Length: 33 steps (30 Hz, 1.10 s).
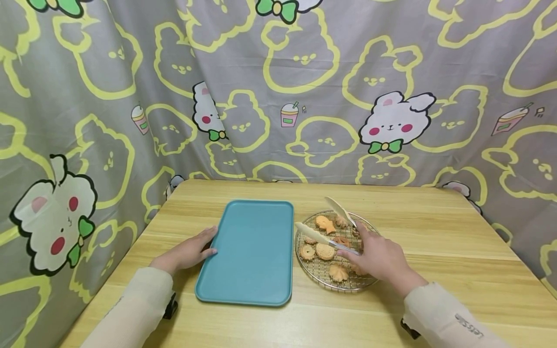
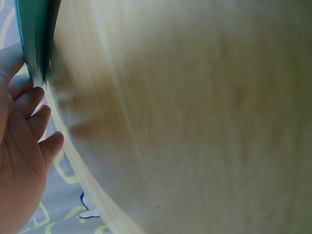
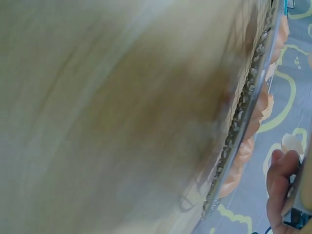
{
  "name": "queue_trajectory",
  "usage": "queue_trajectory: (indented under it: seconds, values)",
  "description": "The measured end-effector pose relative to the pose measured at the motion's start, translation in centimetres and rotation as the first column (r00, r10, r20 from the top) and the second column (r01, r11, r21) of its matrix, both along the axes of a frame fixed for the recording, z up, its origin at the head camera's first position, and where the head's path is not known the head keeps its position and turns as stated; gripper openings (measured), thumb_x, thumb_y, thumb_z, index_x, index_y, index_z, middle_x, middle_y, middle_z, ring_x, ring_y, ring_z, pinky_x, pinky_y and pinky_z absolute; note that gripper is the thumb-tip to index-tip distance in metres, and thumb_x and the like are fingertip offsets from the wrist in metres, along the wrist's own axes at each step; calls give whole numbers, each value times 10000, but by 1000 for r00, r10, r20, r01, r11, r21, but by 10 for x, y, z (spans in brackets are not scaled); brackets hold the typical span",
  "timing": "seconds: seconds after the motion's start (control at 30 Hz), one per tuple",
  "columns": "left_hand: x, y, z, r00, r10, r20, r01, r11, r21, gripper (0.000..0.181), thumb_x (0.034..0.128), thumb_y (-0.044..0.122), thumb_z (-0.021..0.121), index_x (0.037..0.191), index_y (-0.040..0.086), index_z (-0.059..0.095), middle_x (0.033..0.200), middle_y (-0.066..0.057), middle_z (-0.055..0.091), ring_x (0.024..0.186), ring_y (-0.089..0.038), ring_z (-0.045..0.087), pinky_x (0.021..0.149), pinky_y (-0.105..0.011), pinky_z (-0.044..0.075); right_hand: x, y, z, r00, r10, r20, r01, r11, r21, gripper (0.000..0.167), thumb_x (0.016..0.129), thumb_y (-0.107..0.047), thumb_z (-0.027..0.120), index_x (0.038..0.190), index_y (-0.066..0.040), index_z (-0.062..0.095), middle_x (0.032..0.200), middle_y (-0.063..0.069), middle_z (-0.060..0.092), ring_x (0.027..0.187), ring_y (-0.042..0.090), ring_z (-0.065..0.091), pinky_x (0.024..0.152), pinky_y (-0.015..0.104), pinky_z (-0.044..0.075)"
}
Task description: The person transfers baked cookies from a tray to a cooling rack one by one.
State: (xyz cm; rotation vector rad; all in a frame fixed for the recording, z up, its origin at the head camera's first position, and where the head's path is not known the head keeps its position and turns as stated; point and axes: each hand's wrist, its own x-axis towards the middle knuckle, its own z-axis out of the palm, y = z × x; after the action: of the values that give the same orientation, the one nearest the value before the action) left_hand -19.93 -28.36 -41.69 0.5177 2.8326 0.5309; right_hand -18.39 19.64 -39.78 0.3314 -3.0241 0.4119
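Observation:
My right hand (image 1: 379, 255) grips a pair of tongs (image 1: 332, 242) with metal arms and cream tips. The tips stand spread apart over a round wire rack (image 1: 319, 282) that bears several cookies. Among them are a fish-shaped cookie (image 1: 324, 224), a round cookie (image 1: 325, 251) and a flower-shaped cookie (image 1: 338, 272); some others are hidden under the hand and tongs. Left of the rack lies a bare blue-green tray (image 1: 252, 251). At its left edge, my left hand (image 1: 189, 250) touches the rim with its fingers extended. In the right wrist view, curled fingers (image 3: 278, 187) show around the tongs.
Everything lies on a wooden table (image 1: 448, 251). Behind and to the left hangs a grey curtain (image 1: 243, 63) with cartoon prints. The rack stands close to the tray's right edge, with a narrow gap between them.

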Motion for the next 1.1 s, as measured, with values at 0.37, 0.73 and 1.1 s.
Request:
queue_trajectory:
  seconds: [0.37,0.73,1.1]
  values:
    - [0,0,1,1000,-6,5,6,1000,3,702,994,340,514,1507,-16,191,1529,-249,194,1385,-429,187,1085,-574,214,-2,11,1,993,-110,42,112,993,-44,1133,759,-819,467,1516,-27,178,1145,304,565,532,194,496,402,317,374]
    - [-1,-1,0,1000,-5,14,5,1000,9,704,994,342,515,1509,-11,189,1531,-246,188,1386,-427,185,1084,-577,213,-4,33,5,985,-162,65,166,984,-68,1143,779,-817,432,1506,17,143,1092,295,584,619,256,554,419,329,392]
    - [-2,-2,1,1000,-8,13,8,1000,7,707,995,347,511,1510,-9,183,1533,-245,184,1383,-433,186,1082,-579,215,-1,50,3,963,-261,69,266,960,-87,1164,776,-838,386,1508,21,99,991,277,599,738,445,598,437,390,418]
